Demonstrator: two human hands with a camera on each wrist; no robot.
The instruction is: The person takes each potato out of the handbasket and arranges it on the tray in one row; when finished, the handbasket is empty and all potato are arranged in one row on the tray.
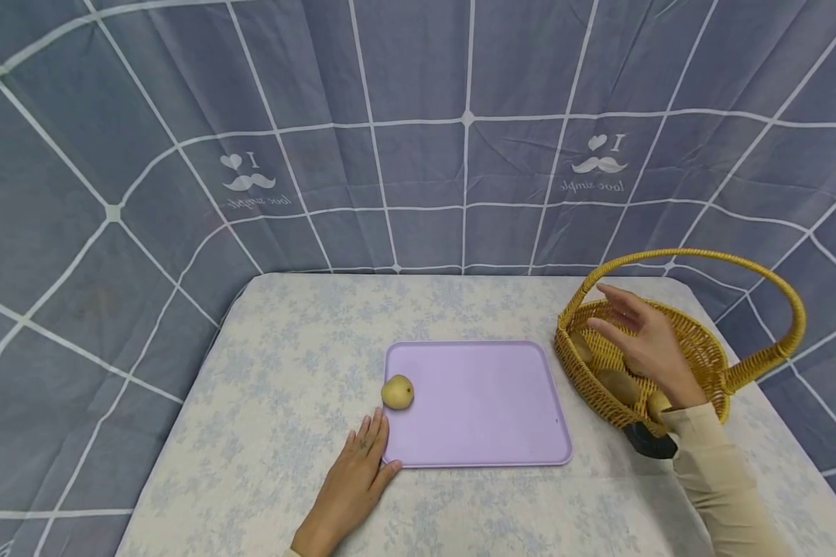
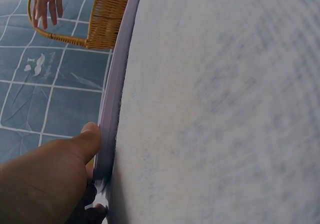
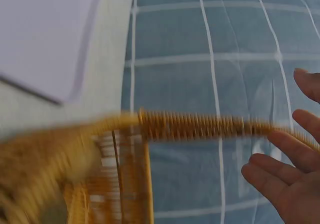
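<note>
A lilac tray (image 1: 481, 402) lies on the table, with a round yellow pear (image 1: 398, 392) at its left side. My left hand (image 1: 354, 473) rests at the tray's lower left edge, fingers extended, just below the pear; in the left wrist view its thumb (image 2: 90, 136) touches the rim. My right hand (image 1: 644, 340) is raised over the wicker basket (image 1: 697, 340), fingers spread and bent slightly, holding nothing. In the right wrist view the hand (image 3: 295, 179) is beside the basket handle (image 3: 200, 126). Inside the basket lie several fruits, among them a brownish one (image 1: 618, 385), partly hidden.
The basket's tall arched handle (image 1: 710, 254) rises above the table's right side. A black object (image 1: 649, 441) shows by the right sleeve (image 1: 717, 472). A pale floral cloth (image 1: 286, 371) covers the table, and a blue-grey checked curtain (image 1: 418, 170) hangs behind it.
</note>
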